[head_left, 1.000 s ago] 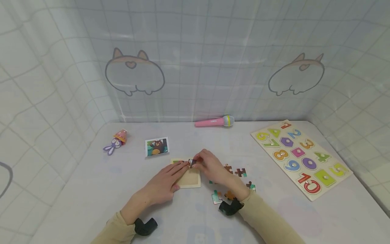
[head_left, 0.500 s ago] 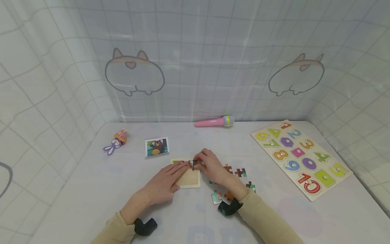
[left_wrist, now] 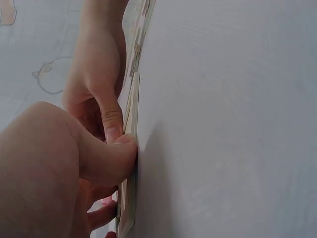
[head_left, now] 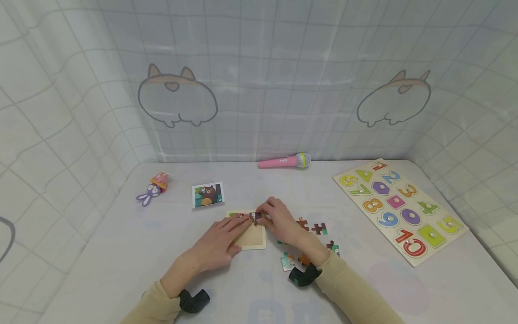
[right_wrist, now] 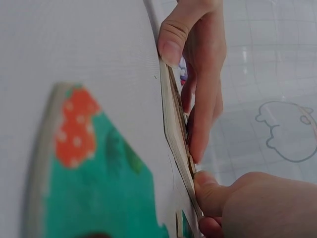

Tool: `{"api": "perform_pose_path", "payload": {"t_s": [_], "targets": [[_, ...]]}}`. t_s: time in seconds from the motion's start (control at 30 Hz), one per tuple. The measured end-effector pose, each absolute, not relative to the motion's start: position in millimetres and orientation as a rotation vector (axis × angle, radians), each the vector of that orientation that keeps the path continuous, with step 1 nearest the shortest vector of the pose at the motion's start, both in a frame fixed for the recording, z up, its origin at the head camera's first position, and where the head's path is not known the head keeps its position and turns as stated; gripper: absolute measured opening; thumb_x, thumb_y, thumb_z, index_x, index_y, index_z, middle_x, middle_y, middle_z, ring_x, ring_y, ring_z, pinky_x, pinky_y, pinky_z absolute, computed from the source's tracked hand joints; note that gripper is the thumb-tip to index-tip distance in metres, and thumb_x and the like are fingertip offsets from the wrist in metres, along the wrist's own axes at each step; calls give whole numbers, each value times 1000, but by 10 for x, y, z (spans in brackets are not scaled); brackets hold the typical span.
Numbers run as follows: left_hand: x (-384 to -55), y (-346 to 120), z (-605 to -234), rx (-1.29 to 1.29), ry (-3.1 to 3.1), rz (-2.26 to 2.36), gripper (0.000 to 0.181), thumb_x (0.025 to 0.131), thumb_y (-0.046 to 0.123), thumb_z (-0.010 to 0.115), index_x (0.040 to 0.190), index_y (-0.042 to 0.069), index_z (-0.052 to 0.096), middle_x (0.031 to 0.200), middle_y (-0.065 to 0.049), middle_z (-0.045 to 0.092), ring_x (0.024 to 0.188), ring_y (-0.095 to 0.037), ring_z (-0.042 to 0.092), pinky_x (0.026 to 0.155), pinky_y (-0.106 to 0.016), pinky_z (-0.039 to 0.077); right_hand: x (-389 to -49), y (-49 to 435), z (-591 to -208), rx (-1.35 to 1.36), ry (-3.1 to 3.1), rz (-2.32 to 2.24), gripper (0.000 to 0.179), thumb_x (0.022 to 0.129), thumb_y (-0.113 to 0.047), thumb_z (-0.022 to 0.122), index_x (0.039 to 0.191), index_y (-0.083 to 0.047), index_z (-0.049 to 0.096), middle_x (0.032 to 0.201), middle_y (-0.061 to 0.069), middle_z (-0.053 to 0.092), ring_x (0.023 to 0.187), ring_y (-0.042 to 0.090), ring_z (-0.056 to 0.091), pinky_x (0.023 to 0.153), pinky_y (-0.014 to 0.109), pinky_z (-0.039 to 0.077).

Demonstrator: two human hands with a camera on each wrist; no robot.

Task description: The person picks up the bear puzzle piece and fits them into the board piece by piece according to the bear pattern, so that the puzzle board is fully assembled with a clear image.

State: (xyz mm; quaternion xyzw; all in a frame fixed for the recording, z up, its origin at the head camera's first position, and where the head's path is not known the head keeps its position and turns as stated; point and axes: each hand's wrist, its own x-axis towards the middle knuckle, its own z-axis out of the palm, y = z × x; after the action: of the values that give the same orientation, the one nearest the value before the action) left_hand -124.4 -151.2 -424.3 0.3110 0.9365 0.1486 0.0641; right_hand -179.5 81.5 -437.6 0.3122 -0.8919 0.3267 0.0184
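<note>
This looks like a children's play corner, though whether it is in a home or elsewhere cannot be told. Pale grid-patterned sheeting (head_left: pixel 259 112), printed with cartoon animals (head_left: pixel 178 101), rises beyond the hands (head_left: pixel 218 245) and to either side of them, around a light-covered desk (head_left: pixel 234 281). Toys show its use: a jigsaw tray (head_left: pixel 252 237) beneath the hands, loose jigsaw pieces (head_left: pixel 319 228) to their right, a number board (head_left: pixel 398 213) farther right, a pink toy microphone (head_left: pixel 283 162) beyond them, and a small rabbit toy (head_left: pixel 154 190) off to their left.

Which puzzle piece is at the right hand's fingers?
The dark piece at the tray's far right corner; neighbouring pieces lie nearer the left hand, while the loose pieces lie outside the tray.
</note>
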Motion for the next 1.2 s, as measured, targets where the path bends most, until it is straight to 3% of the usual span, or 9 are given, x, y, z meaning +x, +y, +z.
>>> {"api": "perform_pose_path", "payload": {"t_s": [0.43,0.57,0.83,1.2], "targets": [[-1252,-1448,-4189,881,2838,418,65,94,21,63,155,16,39,162,-1,33,148,-30,32,114,-62,32,-1798,788,-4358,913,-2781,1002,20,93,-20,71,109,-8,73,100,3,59,90,15,52,77,29,47],[-1258,-1431,-4172,902,2853,394,65,92,19,64,153,14,41,163,3,31,147,-28,33,113,-59,35,-1798,792,-4350,884,-2763,1000,20,91,-20,74,106,-7,75,97,3,60,88,15,53,74,29,47],[-1259,-1388,-4151,898,2795,410,68,92,17,63,155,7,36,165,0,28,153,-23,23,123,-45,27,-1801,797,-4332,809,-2784,1051,22,89,-21,77,104,-6,79,92,-1,59,82,11,50,69,23,44],[-1262,-1368,-4166,888,2774,445,68,94,15,61,156,10,34,165,-2,26,153,-23,23,121,-47,29,-1804,819,-4312,861,-2772,1059,23,89,-16,76,108,-4,78,93,1,58,82,14,49,69,24,42]]}}
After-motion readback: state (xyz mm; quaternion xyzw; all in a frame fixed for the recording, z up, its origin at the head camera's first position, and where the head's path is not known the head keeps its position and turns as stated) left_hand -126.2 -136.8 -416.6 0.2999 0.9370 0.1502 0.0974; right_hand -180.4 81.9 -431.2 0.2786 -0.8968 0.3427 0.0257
